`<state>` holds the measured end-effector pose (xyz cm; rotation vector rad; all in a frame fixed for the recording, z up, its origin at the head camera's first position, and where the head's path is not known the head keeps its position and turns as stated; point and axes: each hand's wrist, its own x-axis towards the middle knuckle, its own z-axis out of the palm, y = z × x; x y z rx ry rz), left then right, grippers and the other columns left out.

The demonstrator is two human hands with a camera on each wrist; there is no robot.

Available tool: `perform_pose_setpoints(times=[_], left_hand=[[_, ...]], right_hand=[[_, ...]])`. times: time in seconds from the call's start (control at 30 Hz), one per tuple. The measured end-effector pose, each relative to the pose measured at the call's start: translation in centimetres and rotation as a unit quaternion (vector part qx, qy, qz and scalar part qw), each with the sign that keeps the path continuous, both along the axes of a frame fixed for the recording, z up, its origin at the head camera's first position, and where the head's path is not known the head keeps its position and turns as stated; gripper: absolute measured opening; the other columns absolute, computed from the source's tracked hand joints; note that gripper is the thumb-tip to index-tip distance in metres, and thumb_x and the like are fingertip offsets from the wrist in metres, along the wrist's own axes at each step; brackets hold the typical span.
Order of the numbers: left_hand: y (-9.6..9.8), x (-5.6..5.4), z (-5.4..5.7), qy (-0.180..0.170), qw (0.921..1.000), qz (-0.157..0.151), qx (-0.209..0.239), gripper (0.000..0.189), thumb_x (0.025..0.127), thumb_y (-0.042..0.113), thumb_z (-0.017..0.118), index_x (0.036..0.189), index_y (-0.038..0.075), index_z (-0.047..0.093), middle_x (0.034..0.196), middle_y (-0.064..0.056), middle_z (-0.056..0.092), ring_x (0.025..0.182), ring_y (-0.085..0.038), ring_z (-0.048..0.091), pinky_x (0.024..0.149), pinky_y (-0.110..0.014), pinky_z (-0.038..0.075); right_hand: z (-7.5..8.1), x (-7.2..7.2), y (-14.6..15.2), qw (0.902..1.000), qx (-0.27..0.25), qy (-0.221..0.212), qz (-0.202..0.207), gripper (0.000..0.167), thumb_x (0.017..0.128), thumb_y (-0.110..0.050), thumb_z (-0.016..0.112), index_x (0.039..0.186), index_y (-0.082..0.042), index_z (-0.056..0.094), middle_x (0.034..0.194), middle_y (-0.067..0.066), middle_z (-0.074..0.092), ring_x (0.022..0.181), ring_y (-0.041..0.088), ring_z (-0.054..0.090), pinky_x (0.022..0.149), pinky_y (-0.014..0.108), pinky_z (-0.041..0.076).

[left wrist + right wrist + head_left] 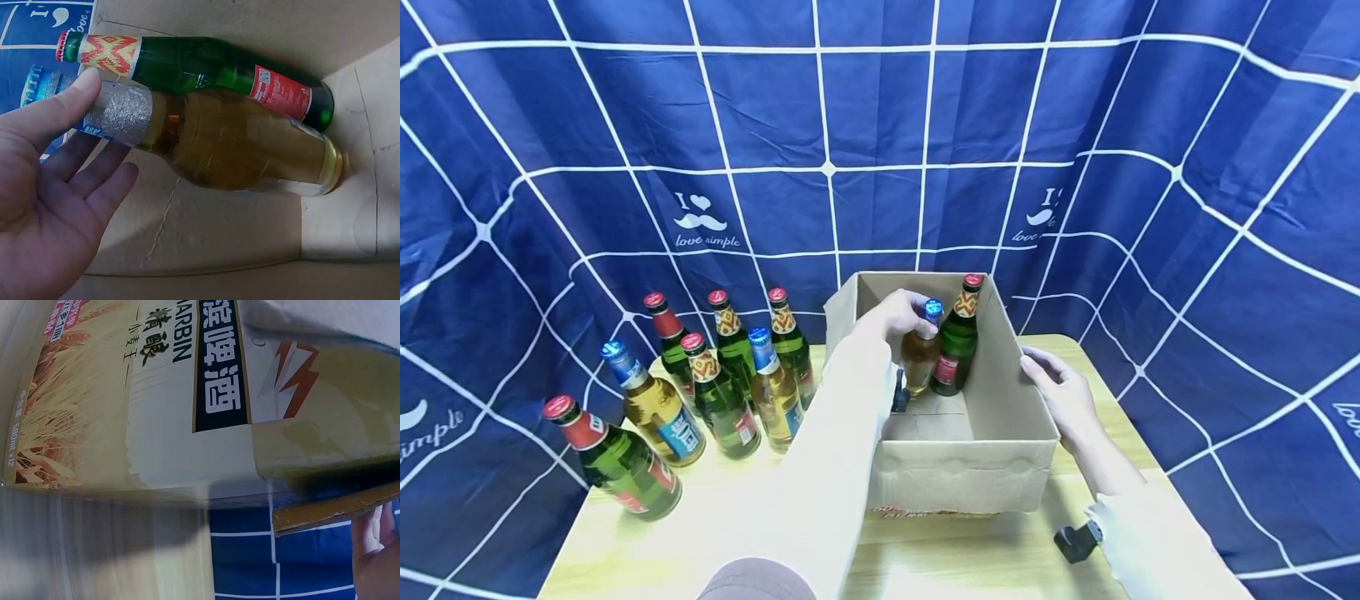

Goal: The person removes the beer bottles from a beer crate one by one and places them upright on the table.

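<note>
An amber beer bottle (231, 140) with a blue cap stands inside the open cardboard box (962, 467). My left hand (901, 315) reaches into the box and holds that bottle by its neck, thumb on the near side and fingers around behind, as the left wrist view (56, 181) shows. Right beside it in the box is a green beer bottle (957, 342) with a red cap and patterned neck label. At the box's right wall, my right hand (1063, 396) grips the edge with the thumb near the rim; in the right wrist view its fingers are mostly out of frame.
Several beer bottles stand on the wooden table left of the box, including green ones (625, 471) with red caps and amber ones (666, 417) with blue caps. A cardboard flap (337, 509) sticks out from the box. Blue checked cloth (880, 108) surrounds the table.
</note>
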<state>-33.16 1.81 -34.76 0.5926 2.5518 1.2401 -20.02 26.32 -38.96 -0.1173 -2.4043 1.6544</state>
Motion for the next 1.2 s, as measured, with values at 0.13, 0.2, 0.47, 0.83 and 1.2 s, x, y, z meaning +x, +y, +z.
perform_pose_setpoints(times=[0.13, 0.2, 0.47, 0.83, 1.2], left_hand=[[0.0, 0.1, -0.1, 0.011, 0.9999, -0.002, -0.003, 0.033, 0.08, 0.012, 0.077, 0.111, 0.003, 0.07, 0.102, -0.006, 0.07, 0.089, -0.009, 0.054, 0.084, -0.015, 0.04], [-0.1, 0.0, -0.1, 0.02, 0.9998, 0.005, -0.004, 0.034, 0.08, 0.013, 0.078, 0.111, 0.004, 0.07, 0.104, -0.006, 0.07, 0.089, -0.009, 0.054, 0.084, -0.015, 0.041], [-0.4, -0.2, 0.0, 0.044, 0.9982, 0.033, 0.022, 0.015, 0.078, 0.016, 0.08, 0.085, 0.006, 0.072, 0.077, 0.001, 0.065, 0.071, -0.011, 0.05, 0.065, -0.019, 0.04], [-0.1, 1.2, 4.2, 0.036, 0.9893, 0.019, 0.14, 0.021, 0.083, 0.022, 0.075, 0.086, 0.002, 0.068, 0.075, -0.002, 0.063, 0.068, -0.012, 0.056, 0.062, -0.023, 0.05], [-2.6, 5.1, 11.5, 0.247, 0.9186, 0.009, 0.308, 0.016, 0.084, 0.015, 0.074, 0.093, 0.002, 0.073, 0.081, -0.001, 0.07, 0.075, -0.012, 0.06, 0.07, -0.024, 0.047]], right_hand=[[0.0, 0.0, 0.0, 1.0, 0.005, 0.001, -0.002, 0.054, 0.093, -0.04, 0.061, 0.13, -0.001, 0.056, 0.094, -0.026, 0.059, 0.091, -0.002, 0.055, 0.079, 0.013, 0.042], [0.0, 0.0, 0.0, 1.0, 0.006, 0.002, -0.002, 0.054, 0.093, -0.04, 0.061, 0.13, 0.0, 0.056, 0.095, -0.026, 0.059, 0.091, -0.002, 0.055, 0.079, 0.014, 0.042], [-0.2, -0.1, 0.0, 1.0, 0.005, 0.003, 0.002, 0.054, 0.093, -0.039, 0.06, 0.13, 0.0, 0.055, 0.095, -0.026, 0.059, 0.092, -0.002, 0.055, 0.079, 0.013, 0.043], [0.1, -0.2, 0.2, 0.9999, 0.015, 0.006, -0.001, 0.055, 0.093, -0.041, 0.06, 0.13, -0.001, 0.056, 0.094, -0.026, 0.059, 0.091, -0.001, 0.055, 0.078, 0.013, 0.042], [-0.1, -0.2, 0.2, 0.9999, 0.013, 0.008, 0.004, 0.054, 0.093, -0.04, 0.06, 0.129, 0.0, 0.056, 0.094, -0.025, 0.059, 0.09, -0.001, 0.055, 0.077, 0.014, 0.043]])
